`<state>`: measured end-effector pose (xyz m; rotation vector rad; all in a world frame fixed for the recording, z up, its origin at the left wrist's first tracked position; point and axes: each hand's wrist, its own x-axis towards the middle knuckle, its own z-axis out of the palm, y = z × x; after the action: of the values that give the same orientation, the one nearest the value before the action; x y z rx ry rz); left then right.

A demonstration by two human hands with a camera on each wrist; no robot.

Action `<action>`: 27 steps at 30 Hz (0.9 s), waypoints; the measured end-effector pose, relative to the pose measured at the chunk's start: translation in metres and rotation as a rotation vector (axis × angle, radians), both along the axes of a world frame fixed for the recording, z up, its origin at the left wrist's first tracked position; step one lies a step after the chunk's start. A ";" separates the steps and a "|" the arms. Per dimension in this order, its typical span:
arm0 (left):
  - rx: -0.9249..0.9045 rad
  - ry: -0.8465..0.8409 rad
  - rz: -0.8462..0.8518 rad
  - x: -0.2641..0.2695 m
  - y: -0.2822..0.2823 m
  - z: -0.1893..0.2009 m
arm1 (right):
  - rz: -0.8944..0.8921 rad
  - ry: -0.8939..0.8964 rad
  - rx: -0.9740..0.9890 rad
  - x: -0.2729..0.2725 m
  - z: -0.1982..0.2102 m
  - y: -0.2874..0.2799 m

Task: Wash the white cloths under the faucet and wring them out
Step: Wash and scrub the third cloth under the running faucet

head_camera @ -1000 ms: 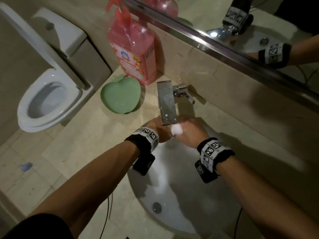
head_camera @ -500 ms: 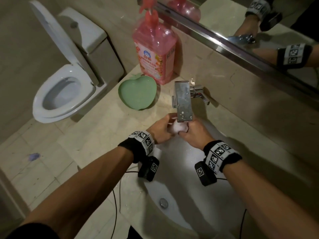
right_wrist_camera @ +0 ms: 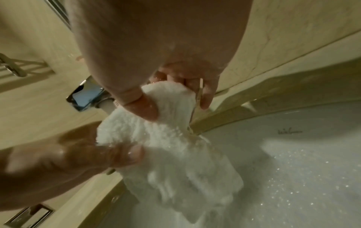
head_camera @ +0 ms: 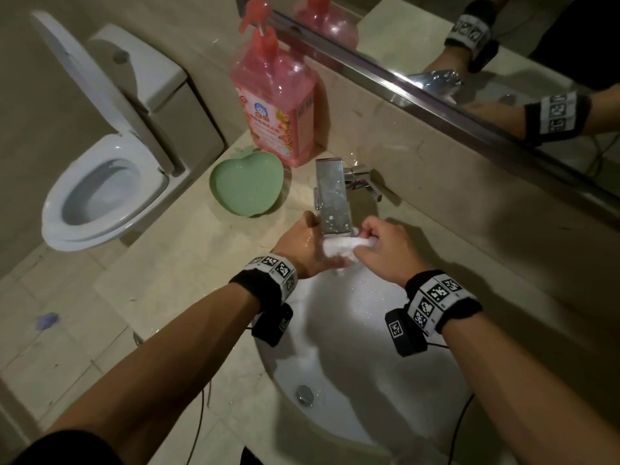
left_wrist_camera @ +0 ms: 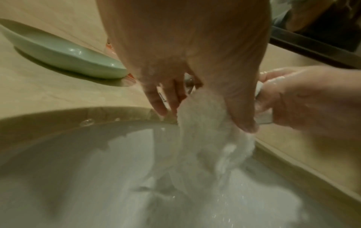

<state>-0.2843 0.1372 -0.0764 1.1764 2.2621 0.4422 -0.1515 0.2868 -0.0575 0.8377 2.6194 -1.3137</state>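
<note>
- Near: the white basin [head_camera: 352, 357], flecked with spray, catches the runoff.
- Middle: the left hand [head_camera: 302, 245] and right hand [head_camera: 385, 245] each pinch an end of the white cloth [head_camera: 339, 250], stretching it under the faucet [head_camera: 332, 196] (likely to soak it through); half a second ago it was bunched smaller between them.
- Far: a green dish [head_camera: 248, 186] on the worktop [head_camera: 188, 263].
</note>
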 end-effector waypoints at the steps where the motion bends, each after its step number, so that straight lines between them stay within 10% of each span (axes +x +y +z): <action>1: 0.064 -0.108 0.010 -0.001 0.002 0.001 | -0.025 0.014 -0.020 0.003 0.001 0.003; 7: 0.257 -0.606 0.048 -0.009 0.014 -0.001 | -0.256 0.048 -0.139 0.015 -0.003 0.020; 15: 0.342 -0.561 0.223 -0.014 0.008 -0.002 | -0.284 -0.046 -0.529 0.017 -0.031 0.010; 27: 0.101 -0.374 0.171 -0.047 -0.052 0.006 | -0.084 -0.047 -0.230 -0.015 -0.033 -0.021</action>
<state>-0.3310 0.0857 -0.0706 0.8633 2.0360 0.7813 -0.1661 0.2658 -0.0904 0.9356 2.3627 -1.5591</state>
